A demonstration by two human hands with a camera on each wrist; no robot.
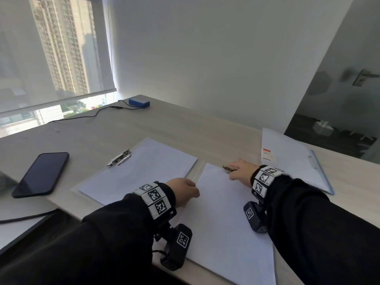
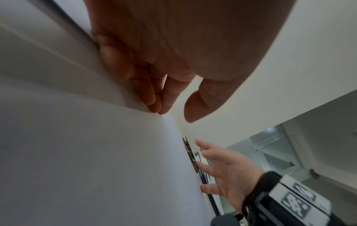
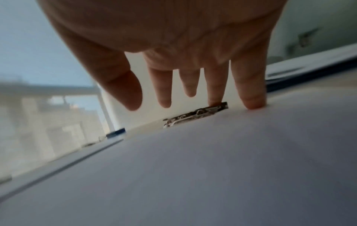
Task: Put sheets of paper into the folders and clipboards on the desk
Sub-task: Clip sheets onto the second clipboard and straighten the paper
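A white sheet [image 1: 226, 212] lies on the right clipboard, whose metal clip [image 1: 227, 169] sits at its far edge. My right hand [image 1: 239, 169] reaches over that clip [image 3: 197, 115] with fingers spread and straight. One fingertip touches the clip's end and the little finger presses the sheet [image 3: 212, 168]. My left hand [image 1: 183, 191] rests at the sheet's left edge, fingertips [image 2: 158, 110] touching the paper [image 2: 96, 152], thumb apart. A second clipboard [image 1: 139, 169] with paper under its clip [image 1: 119, 158] lies to the left. A blue folder [image 1: 320, 177] holding a sheet lies at the right.
A dark phone [image 1: 41, 174] lies at the desk's left. At the far edge sits a blue box [image 1: 139, 102] with a black cable [image 1: 82, 116]. The wall stands close behind the desk, and a glass door with a handle [image 1: 364, 77] is at the right.
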